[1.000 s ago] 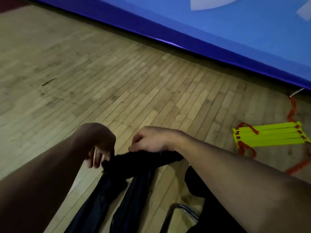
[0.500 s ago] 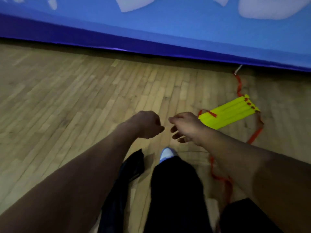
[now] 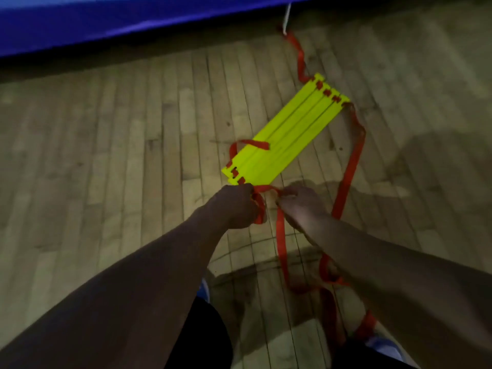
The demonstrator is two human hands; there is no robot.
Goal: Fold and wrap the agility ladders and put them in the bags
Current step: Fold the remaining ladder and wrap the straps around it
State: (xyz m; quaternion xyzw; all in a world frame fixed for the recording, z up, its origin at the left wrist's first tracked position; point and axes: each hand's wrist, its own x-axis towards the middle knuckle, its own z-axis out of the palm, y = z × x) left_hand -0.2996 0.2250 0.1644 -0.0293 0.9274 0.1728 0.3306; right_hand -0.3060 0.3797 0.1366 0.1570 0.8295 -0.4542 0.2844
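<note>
An agility ladder's yellow rungs (image 3: 285,134) lie side by side as one flat pack on the wooden floor, slanting from near left to far right. Red straps (image 3: 348,171) trail from both ends. Just below the pack's near end, my left hand (image 3: 234,206) grips a bunch of red strap in its fist. My right hand (image 3: 300,203) pinches the same strap a short way to the right. From there the strap (image 3: 281,241) hangs down and loops across the floor toward my feet. No bag shows in this view.
A blue padded wall mat (image 3: 93,25) runs along the top edge, with a white cord end (image 3: 287,17) at its foot where the red strap reaches. My dark trouser legs and blue-white shoes (image 3: 383,347) are at the bottom. Wooden floor (image 3: 93,169) surrounds the ladder.
I let go of the black bag, which has left the view, and moved up to the yellow ladder. Both hands, empty half a second ago, now hold its red strap.
</note>
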